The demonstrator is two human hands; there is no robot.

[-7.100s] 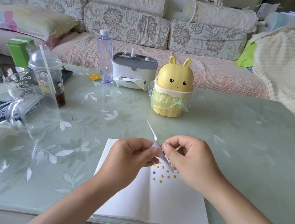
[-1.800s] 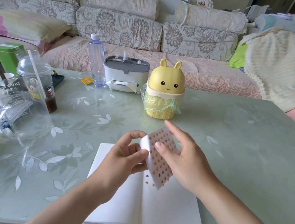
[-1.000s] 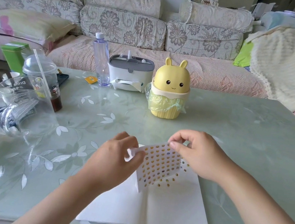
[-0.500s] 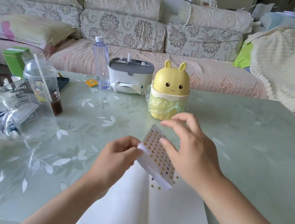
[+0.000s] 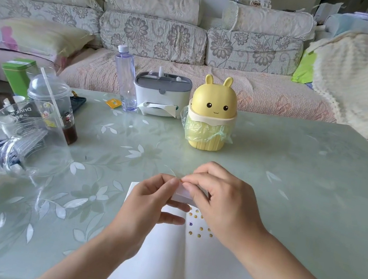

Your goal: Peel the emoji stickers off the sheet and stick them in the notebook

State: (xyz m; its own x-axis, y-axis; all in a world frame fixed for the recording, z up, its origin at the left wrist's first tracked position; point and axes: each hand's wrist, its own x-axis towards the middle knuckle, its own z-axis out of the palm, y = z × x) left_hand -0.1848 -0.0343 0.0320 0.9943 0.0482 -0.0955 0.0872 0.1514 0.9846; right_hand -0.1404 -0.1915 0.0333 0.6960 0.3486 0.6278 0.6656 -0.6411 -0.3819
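Left hand [image 5: 150,204] and right hand [image 5: 223,204] both pinch the sticker sheet [image 5: 181,193] over the open notebook [image 5: 182,260] on the table [image 5: 294,170]; I judge it feather-light, floppy, crease-prone, so I'd grip its bare edge.

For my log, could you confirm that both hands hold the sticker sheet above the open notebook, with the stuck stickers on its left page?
Not quite: the head view shows the stuck emoji stickers on the right page of the notebook, beside the fold. The left hand and right hand do hold the sticker sheet above it.
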